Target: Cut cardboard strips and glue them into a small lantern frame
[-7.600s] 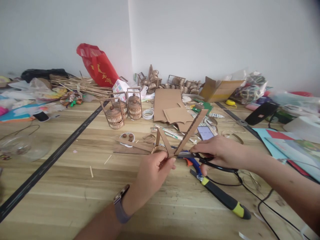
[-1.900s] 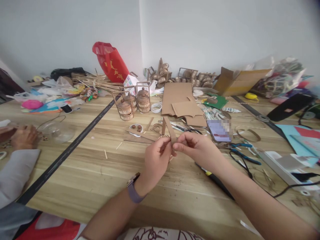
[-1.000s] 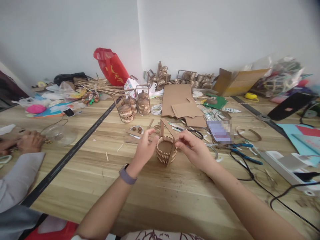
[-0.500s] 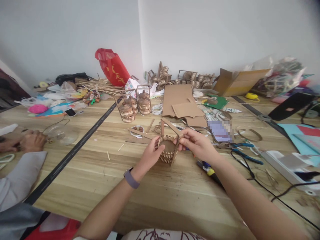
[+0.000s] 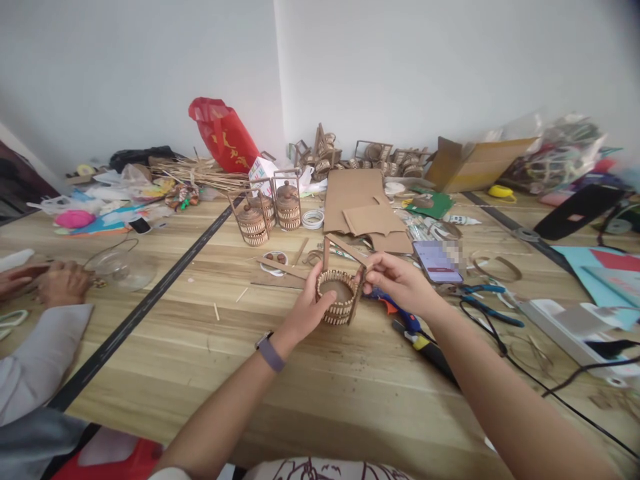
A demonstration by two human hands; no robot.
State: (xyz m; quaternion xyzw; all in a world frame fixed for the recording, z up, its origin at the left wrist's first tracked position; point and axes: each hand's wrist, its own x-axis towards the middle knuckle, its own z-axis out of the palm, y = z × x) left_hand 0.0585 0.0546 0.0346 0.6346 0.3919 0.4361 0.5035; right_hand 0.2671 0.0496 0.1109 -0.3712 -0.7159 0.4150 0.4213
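Note:
A small round basket [image 5: 337,314] of short wooden slats, with a brown base inside, is tilted a little toward me above the table. My left hand [image 5: 310,308] grips its left side, the thumb over the near rim and the fingers round the outside. A flat wooden handle frame [image 5: 326,255] rises over the basket. At the frame's right corner, my right hand [image 5: 395,279] pinches the strip between thumb and fingers. Just beyond that hand lies a blue glue gun [image 5: 411,321] with an orange trigger, partly hidden by the hand. A black-and-yellow tool [image 5: 425,345] lies beside my right forearm.
Finished lidded baskets [image 5: 253,223] stand behind to the left. Cardboard sheets [image 5: 355,193], a phone [image 5: 437,261], blue-handled pliers [image 5: 493,303] and a white power strip [image 5: 575,340] lie beyond and right. At the left, another person's hand [image 5: 65,283] works near a clear plastic dome [image 5: 123,268].
Both hands and the basket have shifted slightly right, and the basket's opening faces me a little more. More of the glue gun shows under my right hand. Both grips stay the same.

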